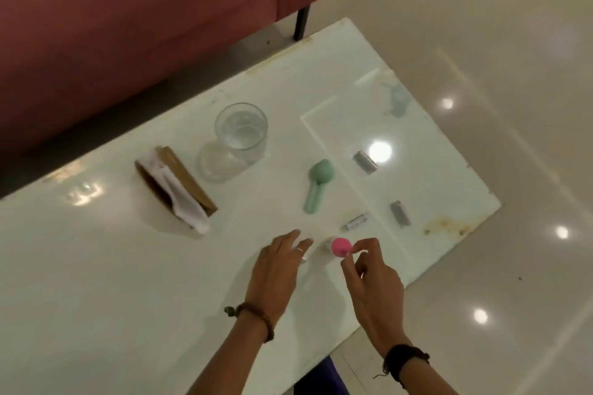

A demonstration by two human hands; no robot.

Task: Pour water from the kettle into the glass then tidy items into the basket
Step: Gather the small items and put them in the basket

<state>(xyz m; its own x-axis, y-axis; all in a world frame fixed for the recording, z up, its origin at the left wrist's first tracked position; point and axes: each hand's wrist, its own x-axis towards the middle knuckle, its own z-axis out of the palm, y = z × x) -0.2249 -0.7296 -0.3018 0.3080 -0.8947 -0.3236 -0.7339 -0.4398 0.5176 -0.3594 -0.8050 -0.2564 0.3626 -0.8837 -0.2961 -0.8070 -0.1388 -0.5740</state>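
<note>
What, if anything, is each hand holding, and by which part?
The right hand pinches the pink-capped item at its cap's near edge. The left hand holds nothing.

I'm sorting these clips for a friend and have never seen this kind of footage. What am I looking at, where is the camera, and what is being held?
No machine here: a person wears one camera on the head, looking down at their own hands over a white glass table. The right hand pinches a small pink cap or ball; I cannot tell which. The left hand rests open on the table beside it, holding nothing. On the table lie a glass of water, a wooden napkin holder, a green scoop and three small cylinders, probably batteries. Neither kettle nor basket is in view.
</note>
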